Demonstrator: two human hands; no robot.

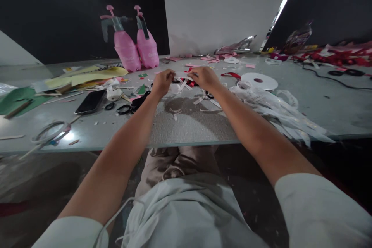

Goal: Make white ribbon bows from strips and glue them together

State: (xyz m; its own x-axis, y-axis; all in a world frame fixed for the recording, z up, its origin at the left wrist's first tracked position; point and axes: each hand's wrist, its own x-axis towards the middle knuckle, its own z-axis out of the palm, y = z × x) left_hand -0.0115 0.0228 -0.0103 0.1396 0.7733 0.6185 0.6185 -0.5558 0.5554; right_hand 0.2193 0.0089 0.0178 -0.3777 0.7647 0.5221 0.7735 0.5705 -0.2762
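The shirt (180,217) is pale grey-green – plain, loose and creased across the front – with a short, wide left sleeve (72,232) and right sleeve (314,201). A thin pale cord (118,212) (what it belongs to is unclear) curves beside it. The trousers (157,166) are brownish and wrinkled; left hand (164,82) and right hand (206,78) are bare.
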